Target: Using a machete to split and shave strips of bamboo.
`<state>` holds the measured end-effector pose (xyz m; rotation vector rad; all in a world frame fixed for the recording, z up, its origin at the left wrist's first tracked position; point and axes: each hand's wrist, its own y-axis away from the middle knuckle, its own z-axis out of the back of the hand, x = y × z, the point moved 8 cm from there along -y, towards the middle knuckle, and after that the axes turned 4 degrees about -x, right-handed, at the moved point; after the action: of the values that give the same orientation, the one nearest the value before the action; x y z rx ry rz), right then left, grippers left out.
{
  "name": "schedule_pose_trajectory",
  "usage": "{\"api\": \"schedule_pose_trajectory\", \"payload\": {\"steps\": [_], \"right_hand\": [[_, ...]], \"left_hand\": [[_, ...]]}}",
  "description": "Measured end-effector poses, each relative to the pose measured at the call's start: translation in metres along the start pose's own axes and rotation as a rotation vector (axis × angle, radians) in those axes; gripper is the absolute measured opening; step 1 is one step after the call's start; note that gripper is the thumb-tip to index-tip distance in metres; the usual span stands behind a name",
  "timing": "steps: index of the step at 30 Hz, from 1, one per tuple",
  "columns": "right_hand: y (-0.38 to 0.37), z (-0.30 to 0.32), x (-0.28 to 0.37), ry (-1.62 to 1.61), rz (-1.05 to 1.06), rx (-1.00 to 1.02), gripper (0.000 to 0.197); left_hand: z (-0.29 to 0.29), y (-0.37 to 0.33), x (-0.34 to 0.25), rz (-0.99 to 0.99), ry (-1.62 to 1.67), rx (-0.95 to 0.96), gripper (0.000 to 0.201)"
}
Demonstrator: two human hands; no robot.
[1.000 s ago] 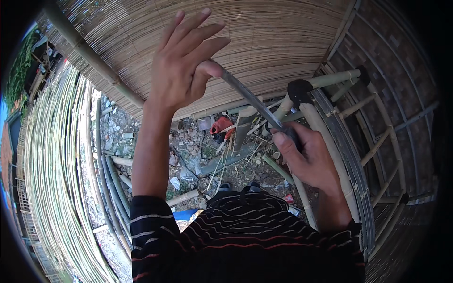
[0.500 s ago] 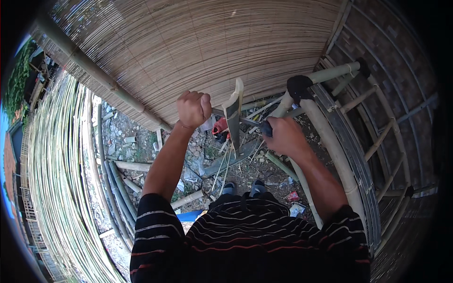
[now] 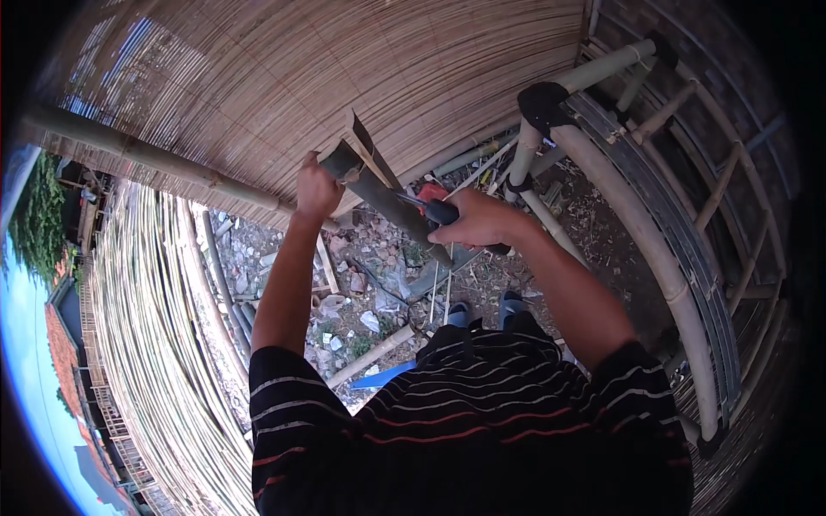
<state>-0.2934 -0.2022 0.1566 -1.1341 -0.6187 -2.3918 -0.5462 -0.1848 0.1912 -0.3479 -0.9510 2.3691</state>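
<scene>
A split length of green bamboo (image 3: pixel 385 199) leans up to the left in front of me. My left hand (image 3: pixel 318 187) is closed at its upper end. Beside it stands a thinner split piece (image 3: pixel 372 148) with a pale cut edge, parted from the first along its upper length. Whether they still join lower down I cannot tell. My right hand (image 3: pixel 482 220) is closed round the black handle of a knife (image 3: pixel 441 211), with the thumb by the bamboo's lower part. Only a short stretch of the blade shows, next to the bamboo; the rest is hidden.
A woven bamboo screen (image 3: pixel 482 64) rises ahead, with a pole (image 3: pixel 163 156) along its left edge. At right stands a bamboo frame (image 3: pixel 619 202) with black-wrapped joints. Many thin bamboo strips (image 3: pixel 155 318) lie at left. Rubble and scraps cover the ground (image 3: pixel 370 292); a red object (image 3: pixel 432 192) lies beyond the knife.
The bamboo has tipped from near upright toward the left, and its halves have spread. My left hand has moved left from the blade's far end to the bamboo. My right hand has moved slightly left.
</scene>
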Motion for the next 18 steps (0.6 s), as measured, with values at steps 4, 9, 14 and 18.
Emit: {"api": "schedule_pose_trajectory", "payload": {"steps": [4, 9, 14, 18], "right_hand": [[0.011, -0.010, -0.030, -0.181, -0.195, 0.246, 0.040], [0.018, 0.000, -0.013, 0.274, 0.058, -0.250, 0.025], [0.020, 0.005, -0.007, 0.266, 0.070, -0.317, 0.029], [0.009, -0.034, -0.063, 0.147, -0.145, -0.042, 0.032]], "left_hand": [[0.009, -0.024, -0.057, -0.154, 0.109, 0.133, 0.010], [0.010, -0.012, -0.047, -0.136, -0.105, 0.138, 0.012], [-0.006, -0.014, -0.037, -0.120, -0.102, 0.036, 0.013], [-0.060, 0.006, -0.019, 0.089, -0.031, 0.623, 0.015]]}}
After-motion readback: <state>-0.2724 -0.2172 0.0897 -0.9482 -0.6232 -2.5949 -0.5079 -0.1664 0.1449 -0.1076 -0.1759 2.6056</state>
